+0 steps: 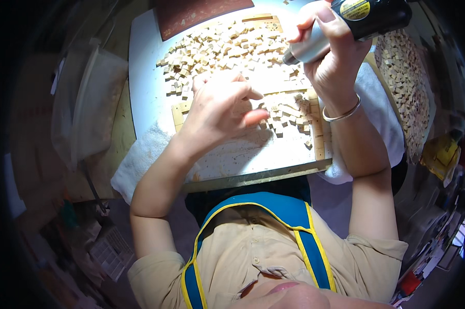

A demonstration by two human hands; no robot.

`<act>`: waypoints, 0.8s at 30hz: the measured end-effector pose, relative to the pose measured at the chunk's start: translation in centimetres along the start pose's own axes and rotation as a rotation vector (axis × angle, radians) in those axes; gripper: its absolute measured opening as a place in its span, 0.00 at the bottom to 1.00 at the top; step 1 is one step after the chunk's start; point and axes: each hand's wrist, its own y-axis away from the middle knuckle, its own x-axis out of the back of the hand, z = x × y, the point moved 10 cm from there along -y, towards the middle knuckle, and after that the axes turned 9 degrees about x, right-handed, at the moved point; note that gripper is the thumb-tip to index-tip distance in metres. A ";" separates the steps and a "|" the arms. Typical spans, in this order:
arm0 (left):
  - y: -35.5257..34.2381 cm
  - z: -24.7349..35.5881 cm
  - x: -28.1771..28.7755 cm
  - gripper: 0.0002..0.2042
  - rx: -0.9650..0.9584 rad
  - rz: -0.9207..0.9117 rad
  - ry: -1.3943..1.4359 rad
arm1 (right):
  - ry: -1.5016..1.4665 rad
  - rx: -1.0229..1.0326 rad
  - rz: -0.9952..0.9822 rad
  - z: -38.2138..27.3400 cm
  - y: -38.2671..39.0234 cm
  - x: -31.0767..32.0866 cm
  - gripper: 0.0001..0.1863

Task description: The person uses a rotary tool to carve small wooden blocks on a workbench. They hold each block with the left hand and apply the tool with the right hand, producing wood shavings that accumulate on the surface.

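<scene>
My right hand (335, 62) is wrapped round a black handheld power tool (379, 18) with a silver neck and a round yellow label. The tool's dark narrow tip points down and left, above the board; its exact kind is unclear. Over the middle of the white board (225, 162) hovers my left hand (219, 105), thumb and forefinger apart, with nothing visible between them. Small wooden blocks (284, 116) lie beside its thumb, inside a low wooden frame (319, 136). A larger heap of pale wooden cubes (227, 46) spreads beyond the hand. My left hand hides part of the frame.
A dark red board (199, 15) lies at the far edge. More cubes fill a wide tray (405, 87) on the right. White towels (145, 159) drape both near corners. A translucent bag (91, 108) hangs at left, and a yellow bag (441, 154) is at far right.
</scene>
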 end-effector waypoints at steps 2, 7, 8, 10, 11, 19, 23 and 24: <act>-0.3 -0.7 1.1 0.14 0.075 0.019 0.133 | -0.027 -0.004 -0.009 0.0 -0.1 -0.1 0.22; -1.1 -4.0 3.8 0.07 0.126 0.076 -0.040 | 0.160 -0.097 0.023 1.8 1.0 1.3 0.22; -1.0 -4.4 3.4 0.08 0.132 0.069 -0.008 | 0.157 -0.096 0.010 1.9 1.2 1.2 0.22; -0.9 -3.1 2.7 0.10 0.033 0.077 -0.250 | 0.160 -0.121 0.025 1.3 1.4 0.1 0.21; -1.0 -2.2 2.2 0.11 -0.016 0.080 -0.371 | 0.169 -0.100 0.003 1.3 1.3 0.1 0.20; -2.3 -1.6 0.8 0.10 -0.075 0.071 -0.517 | 0.137 -0.044 -0.076 1.8 0.9 -0.3 0.15; -2.3 -1.8 0.9 0.07 -0.072 0.061 -0.503 | 0.173 -0.098 -0.065 1.9 1.0 -0.3 0.15; -2.2 -2.0 0.9 0.06 -0.072 0.064 -0.496 | 0.177 -0.109 -0.056 1.9 1.0 -0.3 0.15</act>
